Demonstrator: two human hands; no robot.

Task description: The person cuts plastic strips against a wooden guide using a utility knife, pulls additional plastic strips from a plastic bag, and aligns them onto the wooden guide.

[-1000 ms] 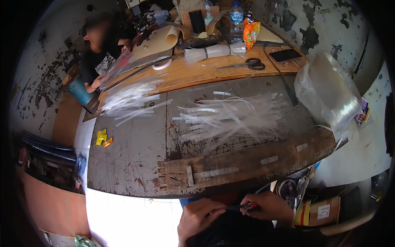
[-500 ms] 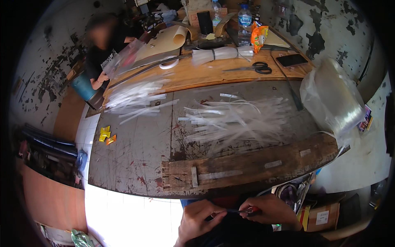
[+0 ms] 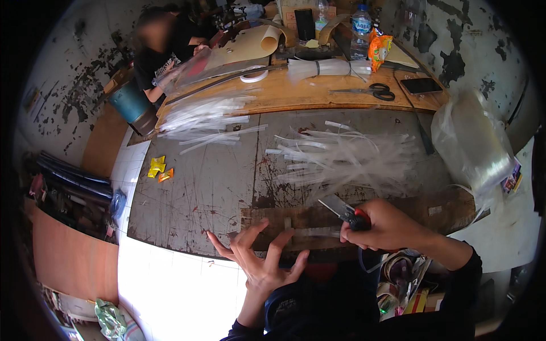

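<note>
My right hand (image 3: 389, 227) grips a utility knife (image 3: 340, 209) with a black and red handle. Its broad blade points up and to the left, above the long worn wooden board (image 3: 449, 211) at the table's near edge. My left hand (image 3: 261, 267) is open, fingers spread over the board's left end; whether the fingertips touch it I cannot tell. Close to those fingers, a small light bar (image 3: 288, 223) lies across the board. Just beyond the board, clear plastic strips (image 3: 358, 162) spread in a loose heap.
Another strip pile (image 3: 205, 116) lies far left, near yellow wrapped sweets (image 3: 157, 166). Scissors (image 3: 380, 92), a tape roll (image 3: 253, 74), a phone (image 3: 421, 86) and a tied strip bundle (image 3: 324, 68) rest at the back. A large clear plastic roll (image 3: 469, 142) stands right. A person (image 3: 156, 62) works far left.
Both hands have risen from my lap to the board. The left hand has let go and spread its fingers, while the right has lifted the knife. The view has shifted slightly.
</note>
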